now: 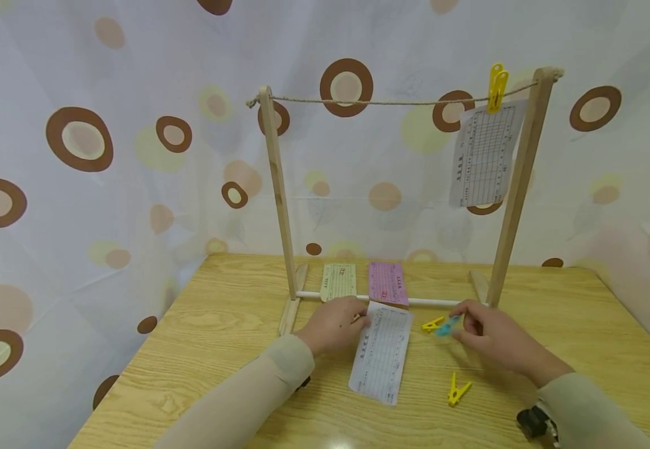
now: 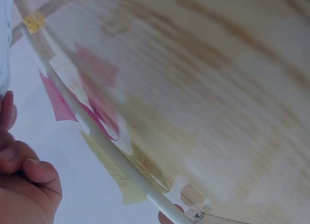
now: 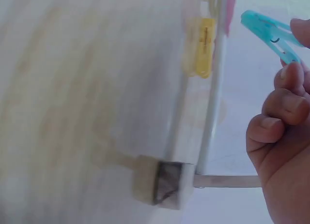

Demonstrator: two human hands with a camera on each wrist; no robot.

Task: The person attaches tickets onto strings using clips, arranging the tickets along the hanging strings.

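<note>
**One slip hanging, three to go**

You are working at a small wooden rack (image 1: 280,199) with a string (image 1: 381,101) running across the top of the frame. At the upper right, one white slip (image 1: 485,156) is already hanging from that string under a yellow peg (image 1: 496,87), so by my reading one of four papers is done.

Your left hand (image 1: 333,324) is resting at centre frame on the top corner of a second white slip (image 1: 382,352), which is lying flat on the tabletop (image 1: 218,349); its fingers are curling at the paper's edge, though I cannot tell whether they are pinching it or only pressing. Your right hand (image 1: 490,337), lower right, is pinching a blue peg (image 1: 447,327) between its fingers (image 3: 286,96), just above the surface and beside the slip.

Nothing is lifting toward the string yet. A cream slip (image 1: 339,282) and a pink slip (image 1: 388,282) are waiting behind the rack's white bar (image 1: 431,302). Two spare yellow pegs are lying nearby: one (image 1: 431,323) touching distance from the blue peg, another (image 1: 458,390) lower down.
</note>
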